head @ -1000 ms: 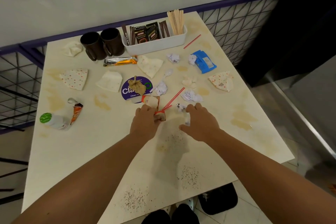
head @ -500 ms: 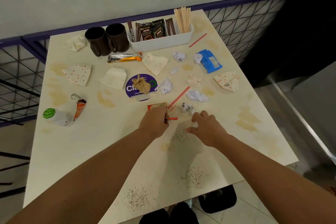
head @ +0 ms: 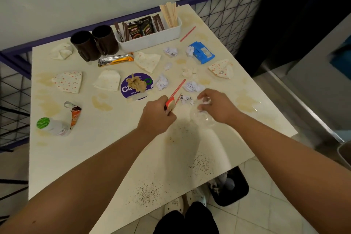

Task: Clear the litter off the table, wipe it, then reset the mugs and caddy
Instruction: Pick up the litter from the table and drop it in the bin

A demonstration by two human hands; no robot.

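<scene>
Table (head: 62, 150) stained; right hand (head: 216, 106) grips blurred clear wrapper (head: 204, 118)

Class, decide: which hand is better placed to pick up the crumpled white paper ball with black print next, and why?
Right. The right hand hovers just beside the printed paper ball, though it already grips clear plastic; the left hand is farther away, pinching a red-and-tan scrap.

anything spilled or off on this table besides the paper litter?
Yes. Dark granules are scattered in patches near the table's front edge, tan stains blotch the top, and a green-capped bottle lies on its side at the left. The mugs stand upright.
</scene>
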